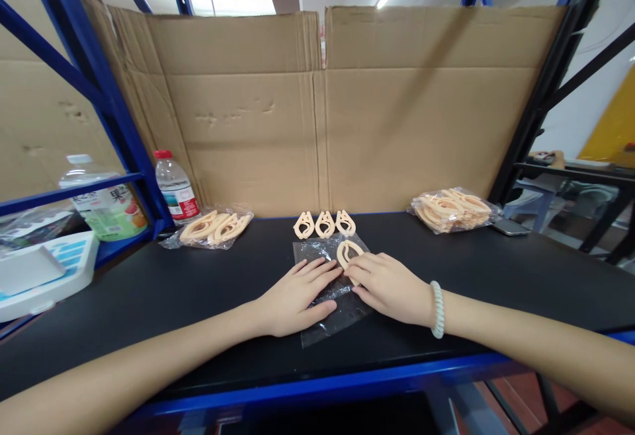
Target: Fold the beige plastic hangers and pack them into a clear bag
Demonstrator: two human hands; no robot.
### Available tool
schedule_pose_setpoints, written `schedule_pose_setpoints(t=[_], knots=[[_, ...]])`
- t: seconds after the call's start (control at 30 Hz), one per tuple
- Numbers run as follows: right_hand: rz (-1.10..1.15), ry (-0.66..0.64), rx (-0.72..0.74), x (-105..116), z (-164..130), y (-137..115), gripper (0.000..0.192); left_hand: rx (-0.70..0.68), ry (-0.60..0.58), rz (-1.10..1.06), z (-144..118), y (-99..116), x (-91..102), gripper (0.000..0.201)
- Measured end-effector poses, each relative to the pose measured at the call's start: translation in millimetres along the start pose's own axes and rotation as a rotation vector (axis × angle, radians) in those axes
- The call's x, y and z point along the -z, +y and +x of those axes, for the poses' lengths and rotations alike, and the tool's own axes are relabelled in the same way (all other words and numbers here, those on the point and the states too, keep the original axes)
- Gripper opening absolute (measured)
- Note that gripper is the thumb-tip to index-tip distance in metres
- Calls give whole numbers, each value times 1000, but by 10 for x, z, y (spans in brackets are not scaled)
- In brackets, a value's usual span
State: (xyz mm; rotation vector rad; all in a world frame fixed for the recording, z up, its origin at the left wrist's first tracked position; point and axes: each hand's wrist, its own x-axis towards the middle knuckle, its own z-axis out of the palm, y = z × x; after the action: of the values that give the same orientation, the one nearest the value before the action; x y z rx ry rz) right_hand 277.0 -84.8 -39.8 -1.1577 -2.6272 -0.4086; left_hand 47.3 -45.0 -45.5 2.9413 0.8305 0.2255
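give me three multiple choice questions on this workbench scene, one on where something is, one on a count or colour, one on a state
1. Where is the water bottle?
A. at the back left, by the blue rack post
B. on the right beside the full bag
C. between the two hands

2. How many loose peach plastic pieces stand in the row behind the clear bag?
A. one
B. three
C. six

3. What is the left hand doing?
A. lifting the bottle
B. hanging off the table edge
C. lying flat on the clear bag

Answers:
1. A, its red cap and label show next to the blue post at the table's back left.
2. B, three pieces sit side by side against the cardboard.
3. C, the palm presses the bag on the black table, while the right hand touches a peach piece at the bag's mouth.
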Motion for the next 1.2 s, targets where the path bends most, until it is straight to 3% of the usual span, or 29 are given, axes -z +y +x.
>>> schedule_pose_setpoints(t=[0.53, 0.63, 0.73, 0.8, 0.9, 1.0, 1.1, 1.2], knots=[[-50, 8, -52, -69, 100, 15, 18, -21, 11, -3, 3, 5, 2, 54], [94, 2, -18, 80, 100, 96, 21, -32, 48, -28, -3, 15, 13, 52], [424, -33, 165, 273, 160, 340, 46, -66, 122, -94, -6, 29, 25, 48], [555, -16, 166, 326, 266, 584, 36, -82, 164, -139, -5, 36, 29, 45], [309, 86, 59, 197, 518, 981, 36, -87, 201, -183, -2, 38, 27, 38], [-73, -146, 81, -101, 803, 1291, 47, -89, 224, -197, -2, 41, 20, 34], [-150, -230, 67, -379, 1016, 1451, 59, -88, 233, -194, -4, 44, 16, 32], [-169, -263, 21, -514, 1077, 1526, 56, -92, 242, -190, -8, 45, 13, 31]])
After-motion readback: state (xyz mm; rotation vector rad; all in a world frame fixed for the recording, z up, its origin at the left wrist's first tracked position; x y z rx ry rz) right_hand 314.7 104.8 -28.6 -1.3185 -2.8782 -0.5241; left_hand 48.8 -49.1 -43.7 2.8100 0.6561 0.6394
